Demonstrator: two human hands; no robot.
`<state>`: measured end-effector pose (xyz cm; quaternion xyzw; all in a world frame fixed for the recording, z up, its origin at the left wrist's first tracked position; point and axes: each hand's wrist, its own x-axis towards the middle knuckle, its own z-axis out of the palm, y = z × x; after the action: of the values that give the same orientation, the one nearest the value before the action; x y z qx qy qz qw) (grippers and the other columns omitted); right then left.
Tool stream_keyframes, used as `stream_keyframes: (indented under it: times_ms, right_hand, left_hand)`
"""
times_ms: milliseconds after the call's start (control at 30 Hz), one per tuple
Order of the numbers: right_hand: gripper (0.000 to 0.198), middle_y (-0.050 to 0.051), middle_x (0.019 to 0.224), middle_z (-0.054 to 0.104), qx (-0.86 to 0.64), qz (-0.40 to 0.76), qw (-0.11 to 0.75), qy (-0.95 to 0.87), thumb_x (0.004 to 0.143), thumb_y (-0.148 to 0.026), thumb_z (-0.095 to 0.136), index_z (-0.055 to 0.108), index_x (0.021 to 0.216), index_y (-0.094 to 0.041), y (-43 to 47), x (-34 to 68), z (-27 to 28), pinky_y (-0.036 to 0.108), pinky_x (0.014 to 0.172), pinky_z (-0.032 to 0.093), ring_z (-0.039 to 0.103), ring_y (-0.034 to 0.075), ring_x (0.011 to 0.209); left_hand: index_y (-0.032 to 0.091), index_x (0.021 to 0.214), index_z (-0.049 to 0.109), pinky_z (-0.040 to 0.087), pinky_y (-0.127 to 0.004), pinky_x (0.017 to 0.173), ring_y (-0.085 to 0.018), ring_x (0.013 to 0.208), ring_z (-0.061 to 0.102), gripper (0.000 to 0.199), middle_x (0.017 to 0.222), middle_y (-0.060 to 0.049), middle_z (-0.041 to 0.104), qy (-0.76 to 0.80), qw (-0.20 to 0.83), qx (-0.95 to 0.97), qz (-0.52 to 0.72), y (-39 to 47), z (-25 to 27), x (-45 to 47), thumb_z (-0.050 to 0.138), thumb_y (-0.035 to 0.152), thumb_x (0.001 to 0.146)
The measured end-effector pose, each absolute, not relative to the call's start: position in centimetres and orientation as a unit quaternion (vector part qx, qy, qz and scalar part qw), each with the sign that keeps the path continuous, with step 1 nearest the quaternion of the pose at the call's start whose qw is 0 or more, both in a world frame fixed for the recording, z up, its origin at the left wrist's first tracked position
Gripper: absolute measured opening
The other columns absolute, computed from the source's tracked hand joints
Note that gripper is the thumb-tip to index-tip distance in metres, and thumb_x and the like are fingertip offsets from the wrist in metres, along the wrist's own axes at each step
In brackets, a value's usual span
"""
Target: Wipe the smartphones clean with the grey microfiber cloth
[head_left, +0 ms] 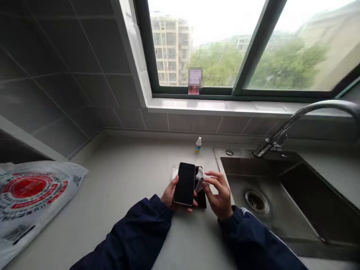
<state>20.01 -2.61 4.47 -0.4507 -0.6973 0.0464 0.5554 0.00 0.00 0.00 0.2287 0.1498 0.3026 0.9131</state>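
My left hand (169, 193) grips a smartphone (184, 183) with a dark screen facing up, thumb on one edge and fingertips showing past the other. Just right of the phone, my right hand (218, 194) pinches a crumpled whitish-grey cloth (199, 178) between thumb and fingers. Beneath the phone lies a dark flat object (201, 200), partly hidden by it. A clear, pale flat piece (175, 171) shows at the phone's upper left; its kind is hard to make out. Behind these stands a small white-capped bottle (198, 145) with a blue and yellow label.
To the right is a steel sink (234, 159) with a drain and a curved chrome faucet (281, 129). A printed plastic bag (36, 195) lies on the pale countertop (112, 187) at the left. At the back, a tiled wall rises to a window ledge (219, 106).
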Motion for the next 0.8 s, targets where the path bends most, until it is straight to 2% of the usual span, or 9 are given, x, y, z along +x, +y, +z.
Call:
stream_keyframes:
  times_ms: [100,200,333,433,600,733,800]
  right_hand:
    - [0.018,0.006,0.095,0.053,-0.453,0.031,0.554,-0.698,0.088,-0.014,0.065,0.068,0.103,-0.024,-3.3,19.2,3.6,0.040,0.077,0.051,0.056,0.022,0.089]
    - [0.027,0.004,0.086,0.054,-0.434,0.043,0.517,-0.737,0.088,-0.013,0.065,0.068,0.111,-0.027,-3.6,18.6,3.1,0.037,0.072,0.052,0.055,0.021,0.083]
    - [0.043,0.008,0.102,0.061,-0.411,0.060,0.470,-0.779,0.090,-0.015,0.062,0.059,0.132,-0.026,-3.4,18.4,2.8,0.040,0.082,0.054,0.058,0.024,0.095]
    - [0.048,0.011,0.115,0.062,-0.406,0.062,0.453,-0.791,0.092,-0.015,0.060,0.052,0.138,-0.022,-3.1,18.7,2.9,0.045,0.092,0.052,0.057,0.026,0.108]
    - [0.038,0.009,0.122,0.065,-0.388,0.056,0.426,-0.815,0.093,-0.015,0.057,0.058,0.130,-0.022,-3.4,18.9,3.2,0.053,0.104,0.044,0.049,0.029,0.127]
    - [0.030,0.006,0.120,0.068,-0.356,0.054,0.397,-0.844,0.091,-0.018,0.060,0.063,0.120,-0.023,-3.9,18.6,3.5,0.054,0.110,0.038,0.053,0.027,0.126]
    - [0.031,0.008,0.127,0.065,-0.347,0.055,0.381,-0.855,0.092,-0.018,0.057,0.063,0.122,-0.021,-4.2,18.4,3.5,0.052,0.111,0.039,0.052,0.026,0.128]
  left_hand:
    - [0.009,0.123,0.060,0.056,-0.043,0.057,-0.036,0.077,0.072,0.078,0.109,-0.018,0.069,0.128,0.916,0.243,0.292,-0.5,0.3,0.4,0.031,0.072,0.088]
    - [0.007,0.119,0.062,0.056,-0.042,0.059,-0.034,0.076,0.072,0.080,0.102,-0.020,0.071,0.124,0.916,0.262,0.278,-0.9,0.6,0.6,0.028,0.073,0.089]
    - [0.004,0.116,0.063,0.055,-0.041,0.056,-0.032,0.072,0.072,0.084,0.102,-0.023,0.070,0.136,0.908,0.275,0.285,-1.0,1.1,0.6,0.021,0.072,0.090]
    - [0.005,0.121,0.060,0.055,-0.041,0.053,-0.033,0.070,0.072,0.084,0.102,-0.023,0.070,0.148,0.904,0.263,0.304,-1.0,1.4,0.6,0.020,0.072,0.090]
    - [0.008,0.136,0.048,0.056,-0.042,0.052,-0.033,0.067,0.071,0.083,0.090,-0.020,0.072,0.153,0.898,0.245,0.331,-1.1,1.5,0.6,0.024,0.072,0.089]
    - [0.010,0.141,0.043,0.056,-0.041,0.052,-0.030,0.066,0.072,0.077,0.097,-0.019,0.071,0.181,0.897,0.193,0.355,-1.4,0.9,0.8,0.033,0.067,0.091]
    - [0.006,0.139,0.045,0.058,-0.041,0.061,-0.030,0.075,0.073,0.072,0.102,-0.020,0.071,0.187,0.891,0.172,0.376,-1.6,0.8,1.1,0.038,0.061,0.093]
